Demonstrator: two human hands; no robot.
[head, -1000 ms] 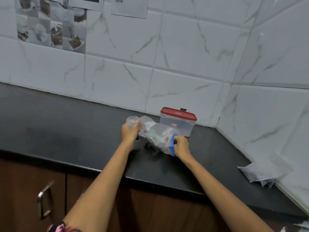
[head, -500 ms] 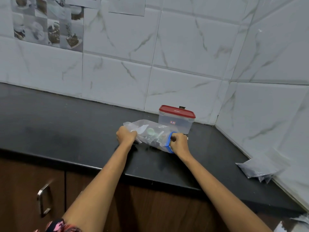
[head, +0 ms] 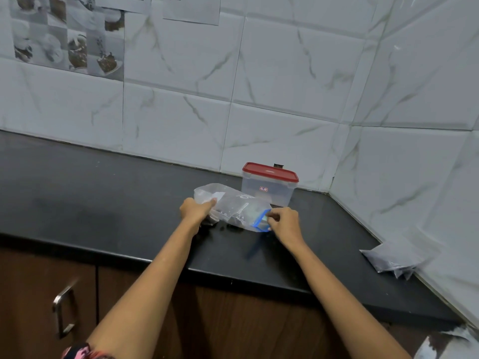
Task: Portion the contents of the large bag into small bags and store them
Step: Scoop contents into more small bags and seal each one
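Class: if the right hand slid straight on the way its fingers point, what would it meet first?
The right hand points left at the bag; it already pinches its blue end, so probably the bag itself.

Lidded container (head: 269,187) stands just behind bag (head: 233,206)

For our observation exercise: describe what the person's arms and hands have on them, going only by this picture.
Both forearms are bare, with no watch or bracelet showing. The left hand and right hand wear no gloves. A pink and black patterned sleeve edge shows on the left arm.
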